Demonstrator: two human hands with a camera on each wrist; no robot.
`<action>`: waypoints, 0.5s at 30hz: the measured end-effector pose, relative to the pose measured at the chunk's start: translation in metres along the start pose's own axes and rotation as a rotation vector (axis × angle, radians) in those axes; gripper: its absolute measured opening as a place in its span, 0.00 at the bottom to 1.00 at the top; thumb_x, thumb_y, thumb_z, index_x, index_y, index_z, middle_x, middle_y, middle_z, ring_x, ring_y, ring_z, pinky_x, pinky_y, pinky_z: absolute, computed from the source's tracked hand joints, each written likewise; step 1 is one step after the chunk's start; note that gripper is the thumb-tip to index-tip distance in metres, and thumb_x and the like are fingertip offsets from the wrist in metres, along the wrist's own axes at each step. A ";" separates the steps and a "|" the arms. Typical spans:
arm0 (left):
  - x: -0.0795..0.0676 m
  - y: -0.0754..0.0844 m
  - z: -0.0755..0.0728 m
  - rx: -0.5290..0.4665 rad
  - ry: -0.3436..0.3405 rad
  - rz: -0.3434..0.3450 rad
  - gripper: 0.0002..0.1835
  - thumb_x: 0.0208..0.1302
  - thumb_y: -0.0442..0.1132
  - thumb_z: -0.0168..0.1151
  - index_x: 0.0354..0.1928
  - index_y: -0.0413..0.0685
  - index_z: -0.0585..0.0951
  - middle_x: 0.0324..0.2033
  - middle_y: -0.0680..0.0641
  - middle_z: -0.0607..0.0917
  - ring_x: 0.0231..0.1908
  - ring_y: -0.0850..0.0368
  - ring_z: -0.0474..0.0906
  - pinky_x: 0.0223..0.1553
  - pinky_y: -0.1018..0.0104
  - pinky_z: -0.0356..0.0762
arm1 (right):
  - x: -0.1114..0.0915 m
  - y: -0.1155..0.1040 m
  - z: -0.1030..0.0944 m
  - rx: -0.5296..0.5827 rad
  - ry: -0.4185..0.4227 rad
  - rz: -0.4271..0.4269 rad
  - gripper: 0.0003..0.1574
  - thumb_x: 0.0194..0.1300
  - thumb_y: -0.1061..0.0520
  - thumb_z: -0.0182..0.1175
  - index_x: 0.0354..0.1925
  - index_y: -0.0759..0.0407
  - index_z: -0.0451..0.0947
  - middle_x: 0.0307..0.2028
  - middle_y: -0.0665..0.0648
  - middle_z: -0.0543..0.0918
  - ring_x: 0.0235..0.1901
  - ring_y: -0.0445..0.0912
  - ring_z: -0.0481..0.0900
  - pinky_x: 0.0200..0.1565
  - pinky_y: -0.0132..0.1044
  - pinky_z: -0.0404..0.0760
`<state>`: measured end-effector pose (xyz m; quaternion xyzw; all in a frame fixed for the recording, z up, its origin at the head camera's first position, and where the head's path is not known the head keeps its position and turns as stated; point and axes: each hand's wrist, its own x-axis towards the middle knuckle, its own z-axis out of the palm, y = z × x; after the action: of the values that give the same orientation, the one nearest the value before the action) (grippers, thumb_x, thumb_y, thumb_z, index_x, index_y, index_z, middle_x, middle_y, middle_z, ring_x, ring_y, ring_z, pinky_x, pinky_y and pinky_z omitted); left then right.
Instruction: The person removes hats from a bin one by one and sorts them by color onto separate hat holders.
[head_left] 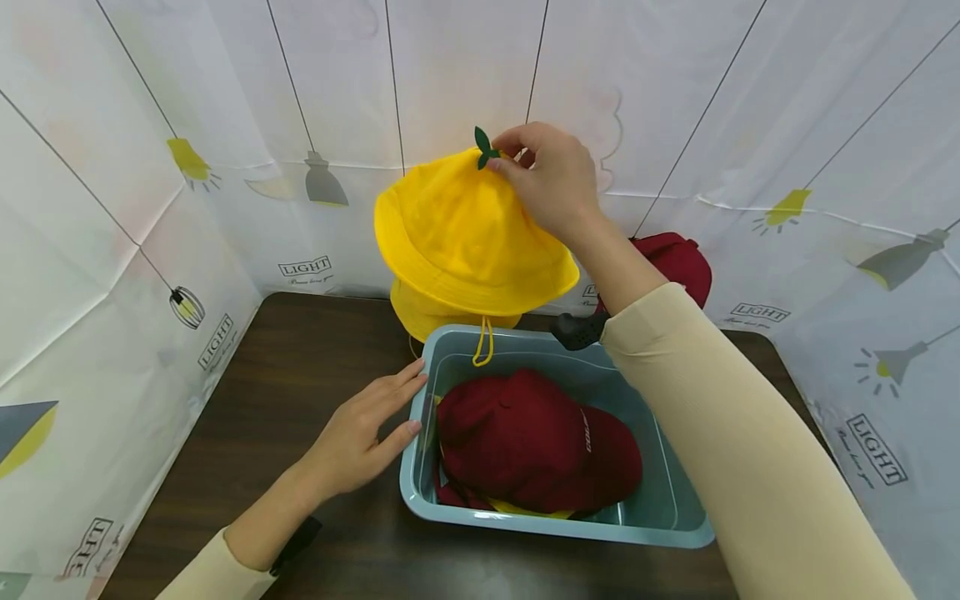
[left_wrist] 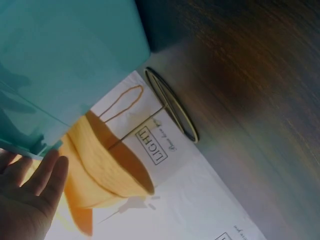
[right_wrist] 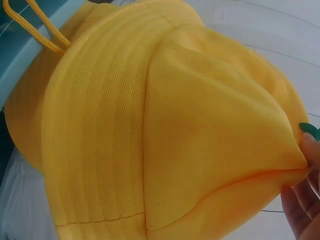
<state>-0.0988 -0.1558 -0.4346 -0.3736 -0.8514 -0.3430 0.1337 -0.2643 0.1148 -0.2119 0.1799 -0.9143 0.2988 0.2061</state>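
Note:
My right hand (head_left: 555,175) pinches the crown of a yellow bucket hat (head_left: 465,233) beside its green leaf tip (head_left: 483,150). The hat hangs brim down, its yellow cord loop (head_left: 483,343) dangling over the far rim of a blue-grey plastic bin (head_left: 570,529). Directly behind and below is another yellow hat (head_left: 442,315), on a wire stand whose ring base (left_wrist: 172,105) shows in the left wrist view. Fingers nearly straight, my left hand (head_left: 360,437) touches the bin's left side. Inside the bin, a maroon cap (head_left: 510,442) with white lettering lies over some yellow cloth.
At the back right, another maroon cap (head_left: 678,262) is raised above the table, partly behind my right forearm. The dark wooden table (head_left: 300,375) is bordered at the back and sides by a white printed curtain (head_left: 225,225).

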 end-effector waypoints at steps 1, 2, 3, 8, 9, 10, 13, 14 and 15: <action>0.000 0.000 0.000 -0.004 -0.003 -0.005 0.31 0.73 0.41 0.62 0.76 0.42 0.71 0.78 0.48 0.67 0.70 0.50 0.71 0.67 0.43 0.73 | 0.000 0.001 0.002 -0.003 -0.008 -0.001 0.17 0.75 0.54 0.65 0.56 0.60 0.86 0.49 0.57 0.86 0.46 0.50 0.78 0.50 0.37 0.76; -0.001 0.000 0.001 -0.006 -0.003 -0.006 0.32 0.73 0.41 0.62 0.76 0.42 0.71 0.78 0.48 0.67 0.70 0.50 0.72 0.67 0.43 0.73 | -0.001 0.002 0.004 -0.006 -0.016 -0.001 0.17 0.75 0.54 0.65 0.56 0.60 0.86 0.50 0.57 0.86 0.45 0.50 0.78 0.50 0.38 0.76; -0.001 0.000 0.001 -0.009 -0.005 -0.009 0.32 0.73 0.41 0.62 0.76 0.43 0.71 0.78 0.48 0.66 0.70 0.50 0.71 0.67 0.43 0.73 | -0.001 0.004 0.006 -0.008 -0.023 0.001 0.17 0.75 0.54 0.65 0.56 0.60 0.86 0.49 0.57 0.86 0.45 0.50 0.78 0.50 0.38 0.77; -0.003 0.000 0.003 -0.012 -0.002 -0.004 0.32 0.74 0.41 0.62 0.77 0.44 0.70 0.78 0.48 0.66 0.70 0.49 0.72 0.66 0.42 0.74 | -0.004 0.010 0.014 -0.029 -0.051 0.007 0.16 0.75 0.54 0.65 0.56 0.59 0.86 0.50 0.57 0.86 0.45 0.51 0.80 0.50 0.41 0.78; -0.003 0.001 0.003 -0.013 -0.001 -0.004 0.32 0.74 0.41 0.62 0.77 0.43 0.70 0.78 0.48 0.66 0.70 0.49 0.72 0.67 0.42 0.73 | -0.004 0.011 0.015 -0.032 -0.053 0.005 0.16 0.75 0.54 0.65 0.56 0.59 0.86 0.49 0.57 0.86 0.45 0.51 0.79 0.50 0.41 0.77; -0.003 0.001 0.002 -0.011 0.002 -0.001 0.32 0.74 0.41 0.62 0.76 0.43 0.71 0.78 0.47 0.67 0.70 0.49 0.72 0.66 0.42 0.74 | -0.005 0.012 0.016 -0.034 -0.057 0.006 0.16 0.75 0.54 0.65 0.56 0.59 0.86 0.50 0.57 0.86 0.45 0.51 0.79 0.50 0.41 0.77; -0.003 0.001 0.001 -0.013 0.001 -0.005 0.31 0.74 0.41 0.63 0.76 0.41 0.71 0.78 0.47 0.67 0.70 0.50 0.72 0.67 0.43 0.74 | -0.005 0.013 0.019 -0.034 -0.079 0.015 0.16 0.75 0.54 0.65 0.56 0.59 0.86 0.50 0.56 0.86 0.45 0.50 0.78 0.50 0.40 0.77; -0.003 0.002 0.001 -0.012 0.001 -0.006 0.31 0.73 0.40 0.63 0.76 0.41 0.71 0.78 0.47 0.67 0.70 0.50 0.72 0.66 0.43 0.74 | -0.006 0.014 0.020 -0.033 -0.088 0.021 0.16 0.75 0.54 0.65 0.56 0.59 0.86 0.51 0.56 0.86 0.45 0.50 0.78 0.50 0.40 0.77; -0.003 0.002 0.001 -0.014 -0.001 -0.009 0.32 0.73 0.41 0.63 0.76 0.41 0.71 0.78 0.48 0.66 0.70 0.50 0.72 0.67 0.43 0.73 | -0.006 0.014 0.022 -0.035 -0.097 0.027 0.16 0.75 0.54 0.65 0.56 0.58 0.86 0.51 0.56 0.86 0.46 0.50 0.78 0.51 0.40 0.77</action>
<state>-0.0951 -0.1563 -0.4357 -0.3708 -0.8509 -0.3491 0.1289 -0.2713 0.1134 -0.2375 0.1783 -0.9306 0.2764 0.1604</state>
